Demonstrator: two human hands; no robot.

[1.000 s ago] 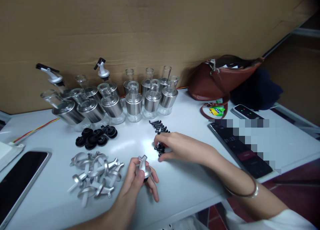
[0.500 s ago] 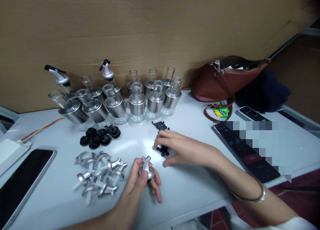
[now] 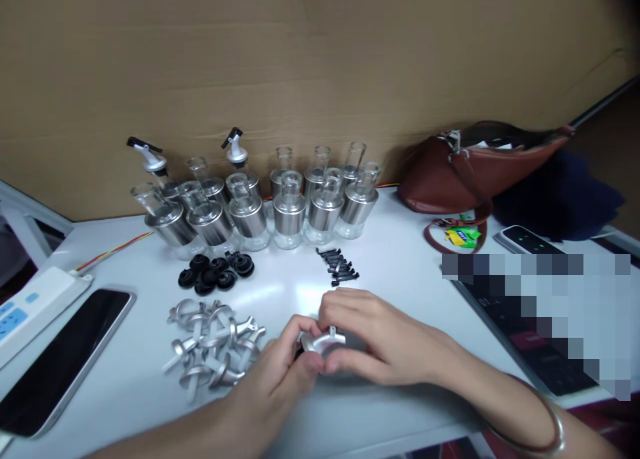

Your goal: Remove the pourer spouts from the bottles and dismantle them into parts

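Near the table's front, my left hand [image 3: 295, 356] grips a silver pourer spout [image 3: 325, 340] by its round base, tilted so the nozzle points right. My right hand [image 3: 365, 336] is curled at the nozzle, thumb and fingers close together; what it pinches, if anything, is hidden. Small black levers [image 3: 340, 264] lie just beyond it. To the left are a heap of silver spouts [image 3: 213, 346] and, behind that, a cluster of black rubber stoppers [image 3: 215, 272]. Glass bottles with steel sleeves [image 3: 290, 212] stand in two rows, and two at the back carry pourers [image 3: 237, 149].
A brown leather bag [image 3: 450, 179] and its strap lie at the back right, beside a green and yellow wrapper [image 3: 463, 237]. A large phone or tablet [image 3: 520, 332] is at the right. A phone [image 3: 67, 359] and a white power strip [image 3: 40, 309] lie left.
My right hand has moved from the small black parts to the spout in my left hand. The spout has turned from upright to pointing right. The whole view has shifted a little.
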